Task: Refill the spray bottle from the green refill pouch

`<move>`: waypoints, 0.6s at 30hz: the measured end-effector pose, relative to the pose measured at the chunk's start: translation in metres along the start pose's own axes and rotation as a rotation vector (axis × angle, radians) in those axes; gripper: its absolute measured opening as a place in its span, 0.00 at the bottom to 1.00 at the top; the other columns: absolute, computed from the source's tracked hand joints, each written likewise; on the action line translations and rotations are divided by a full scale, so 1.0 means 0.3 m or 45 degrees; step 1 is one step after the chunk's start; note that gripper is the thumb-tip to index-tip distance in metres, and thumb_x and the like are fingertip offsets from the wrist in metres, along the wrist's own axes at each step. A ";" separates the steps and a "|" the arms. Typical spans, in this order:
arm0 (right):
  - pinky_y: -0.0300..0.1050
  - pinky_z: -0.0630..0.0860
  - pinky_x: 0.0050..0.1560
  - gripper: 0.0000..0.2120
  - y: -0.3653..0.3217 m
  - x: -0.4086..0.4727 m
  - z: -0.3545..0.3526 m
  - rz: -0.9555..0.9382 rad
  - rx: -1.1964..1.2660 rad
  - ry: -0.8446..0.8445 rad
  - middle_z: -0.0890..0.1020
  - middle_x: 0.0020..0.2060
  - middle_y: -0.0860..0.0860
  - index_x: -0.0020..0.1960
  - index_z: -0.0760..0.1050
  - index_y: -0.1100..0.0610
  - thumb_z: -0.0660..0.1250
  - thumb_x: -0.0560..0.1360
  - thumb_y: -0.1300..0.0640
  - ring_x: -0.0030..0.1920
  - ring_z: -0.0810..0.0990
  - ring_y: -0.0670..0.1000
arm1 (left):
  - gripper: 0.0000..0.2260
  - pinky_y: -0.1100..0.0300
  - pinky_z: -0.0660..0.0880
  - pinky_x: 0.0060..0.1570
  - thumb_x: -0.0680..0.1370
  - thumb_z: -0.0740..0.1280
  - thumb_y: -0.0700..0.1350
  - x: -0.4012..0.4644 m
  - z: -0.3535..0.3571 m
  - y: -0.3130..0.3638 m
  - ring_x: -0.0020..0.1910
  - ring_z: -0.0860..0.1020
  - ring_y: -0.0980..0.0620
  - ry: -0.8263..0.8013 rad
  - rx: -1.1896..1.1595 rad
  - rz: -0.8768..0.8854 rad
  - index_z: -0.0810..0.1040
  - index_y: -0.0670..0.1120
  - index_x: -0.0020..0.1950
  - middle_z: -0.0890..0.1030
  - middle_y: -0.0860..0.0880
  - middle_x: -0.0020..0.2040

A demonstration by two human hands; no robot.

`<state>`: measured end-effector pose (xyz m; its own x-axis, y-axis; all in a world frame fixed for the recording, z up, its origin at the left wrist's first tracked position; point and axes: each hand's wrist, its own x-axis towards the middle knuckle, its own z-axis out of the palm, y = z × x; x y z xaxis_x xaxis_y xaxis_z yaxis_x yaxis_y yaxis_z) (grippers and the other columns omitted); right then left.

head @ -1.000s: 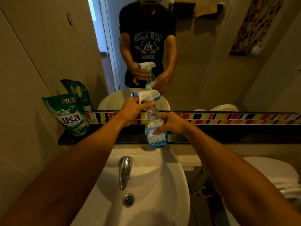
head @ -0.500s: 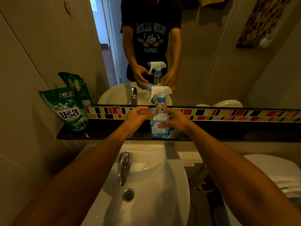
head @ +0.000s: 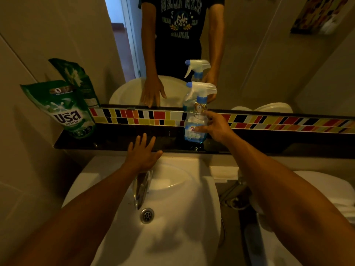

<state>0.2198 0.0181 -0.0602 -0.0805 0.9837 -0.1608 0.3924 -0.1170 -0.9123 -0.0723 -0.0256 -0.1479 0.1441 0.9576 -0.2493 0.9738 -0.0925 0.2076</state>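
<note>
Clear plastic spray bottle (head: 196,120) with white trigger, blue collar, standing upright on dark ledge; green refill pouch (head: 63,110) propped upright, well left of it

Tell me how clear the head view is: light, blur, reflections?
Head view: dim, yellowish light; wide-angle bending at the edges; left hand slightly blurred; the mirror doubles the spray bottle; the green pouch label stays readable.

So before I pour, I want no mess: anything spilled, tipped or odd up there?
Nothing spilled. The spray bottle stands upright on the dark ledge, trigger head on. The green refill pouch leans against the wall at the left end, top crumpled, otherwise fine.
</note>
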 end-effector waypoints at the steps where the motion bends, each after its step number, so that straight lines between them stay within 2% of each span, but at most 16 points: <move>1: 0.37 0.83 0.42 0.28 0.006 0.004 0.000 -0.004 -0.012 -0.002 0.82 0.54 0.44 0.70 0.74 0.56 0.76 0.73 0.65 0.52 0.83 0.43 | 0.33 0.40 0.42 0.78 0.82 0.48 0.66 0.004 0.013 -0.008 0.82 0.41 0.41 -0.031 0.021 -0.006 0.45 0.54 0.84 0.41 0.44 0.84; 6: 0.34 0.82 0.42 0.29 0.035 0.031 -0.008 0.000 0.031 0.003 0.82 0.58 0.47 0.72 0.73 0.56 0.76 0.73 0.66 0.55 0.82 0.43 | 0.33 0.39 0.43 0.78 0.82 0.47 0.67 0.016 0.061 -0.018 0.82 0.43 0.40 -0.049 0.015 -0.045 0.47 0.55 0.83 0.43 0.43 0.84; 8: 0.38 0.83 0.47 0.30 0.041 0.043 -0.010 0.003 0.029 -0.001 0.82 0.62 0.49 0.73 0.72 0.55 0.76 0.73 0.65 0.58 0.82 0.45 | 0.33 0.39 0.44 0.78 0.82 0.47 0.67 0.015 0.068 -0.020 0.82 0.43 0.40 -0.032 0.005 -0.048 0.47 0.55 0.83 0.43 0.43 0.84; 10: 0.46 0.83 0.55 0.31 0.047 0.045 -0.009 0.001 0.015 0.011 0.82 0.63 0.49 0.73 0.72 0.53 0.76 0.73 0.64 0.62 0.82 0.49 | 0.33 0.38 0.44 0.78 0.82 0.46 0.67 0.014 0.072 -0.020 0.82 0.43 0.40 -0.018 0.006 -0.049 0.47 0.55 0.83 0.43 0.43 0.84; 12: 0.51 0.82 0.61 0.32 0.051 0.041 -0.004 -0.006 0.025 0.032 0.82 0.64 0.49 0.74 0.72 0.53 0.77 0.73 0.64 0.63 0.81 0.49 | 0.33 0.38 0.44 0.77 0.82 0.46 0.68 0.013 0.074 -0.018 0.82 0.43 0.40 -0.015 -0.002 -0.056 0.47 0.55 0.83 0.44 0.43 0.84; 13: 0.49 0.83 0.59 0.32 0.057 0.038 0.002 -0.016 0.042 0.048 0.81 0.65 0.49 0.74 0.71 0.53 0.76 0.73 0.65 0.61 0.81 0.47 | 0.33 0.38 0.44 0.77 0.82 0.46 0.68 0.012 0.077 -0.017 0.82 0.43 0.40 -0.012 -0.003 -0.060 0.48 0.55 0.83 0.44 0.43 0.84; 16: 0.31 0.81 0.43 0.38 0.043 0.014 0.018 -0.035 0.114 0.099 0.78 0.66 0.48 0.79 0.65 0.53 0.75 0.73 0.68 0.54 0.79 0.39 | 0.33 0.39 0.43 0.77 0.82 0.47 0.67 0.009 0.070 -0.010 0.82 0.43 0.40 -0.028 -0.028 -0.080 0.48 0.55 0.83 0.43 0.44 0.84; 18: 0.28 0.79 0.39 0.41 0.036 0.005 0.022 -0.020 0.172 0.113 0.77 0.67 0.48 0.80 0.62 0.53 0.76 0.73 0.68 0.54 0.78 0.40 | 0.32 0.39 0.43 0.77 0.82 0.48 0.67 0.007 0.059 -0.007 0.82 0.43 0.41 -0.042 -0.032 -0.087 0.49 0.55 0.83 0.43 0.44 0.84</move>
<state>0.2178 0.0174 -0.0729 -0.0019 0.9931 -0.1172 0.2647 -0.1125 -0.9578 -0.0710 -0.0284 -0.1657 0.0833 0.9519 -0.2950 0.9769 -0.0195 0.2127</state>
